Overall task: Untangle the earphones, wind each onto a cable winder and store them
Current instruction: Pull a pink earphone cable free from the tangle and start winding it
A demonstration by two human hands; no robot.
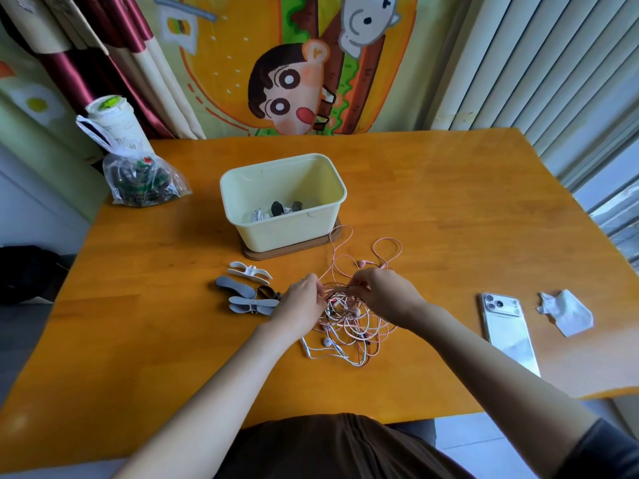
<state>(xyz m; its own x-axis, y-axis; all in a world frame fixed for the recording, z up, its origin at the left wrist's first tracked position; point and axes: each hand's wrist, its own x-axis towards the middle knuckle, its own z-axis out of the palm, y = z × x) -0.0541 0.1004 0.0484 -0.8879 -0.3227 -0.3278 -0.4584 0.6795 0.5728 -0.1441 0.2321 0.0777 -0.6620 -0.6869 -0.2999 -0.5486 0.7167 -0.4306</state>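
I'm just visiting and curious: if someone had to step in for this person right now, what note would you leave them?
Left hand: pinches cables at the top of the tangle of earphones.
Right hand: pinches the same tangle from the other side.
Where: the pink and white tangle lies on the table in front of the cream box; spare cable winders lie beside the left hand.
Done: a few wound pieces seem to sit in the box.
Left: separate the tangle, wind each earphone, store them.

Cable winders [247, 290] left of earphones [349, 319], box [283, 202] behind.
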